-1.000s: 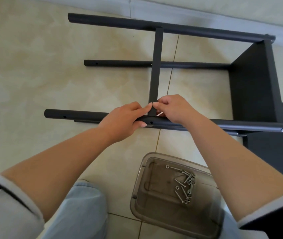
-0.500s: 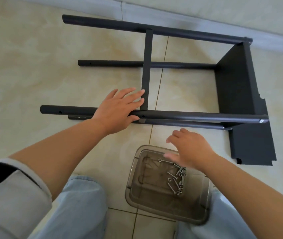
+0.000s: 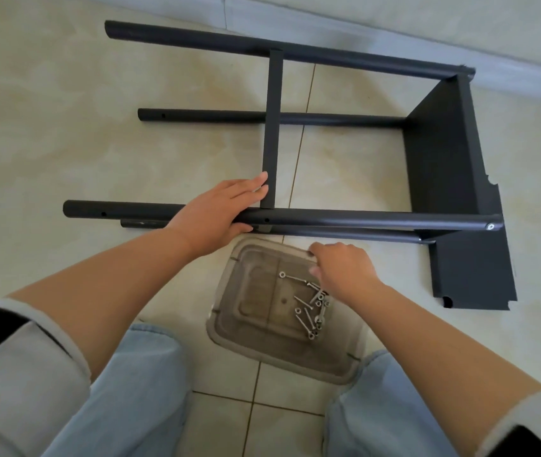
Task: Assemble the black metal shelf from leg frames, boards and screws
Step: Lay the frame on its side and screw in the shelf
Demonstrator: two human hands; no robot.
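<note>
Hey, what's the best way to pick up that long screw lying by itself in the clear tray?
Pinch the long screw mid-shank from above with the right hand, which is right next to it. It lies flat on the tray floor, apart from the screw pile, its shank bare, so fingertips can likely close across it.

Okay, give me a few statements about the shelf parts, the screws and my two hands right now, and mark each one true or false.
1. The left hand lies flat on the near leg tube. True.
2. The screws lie loose on the floor tiles. False: they sit in the clear plastic tray.
3. The right hand is over the tray. True.
4. The black board lies at the left end of the frame. False: it is at the right end.
5. The right hand grips the crossbar. False: it is down at the tray.
</note>
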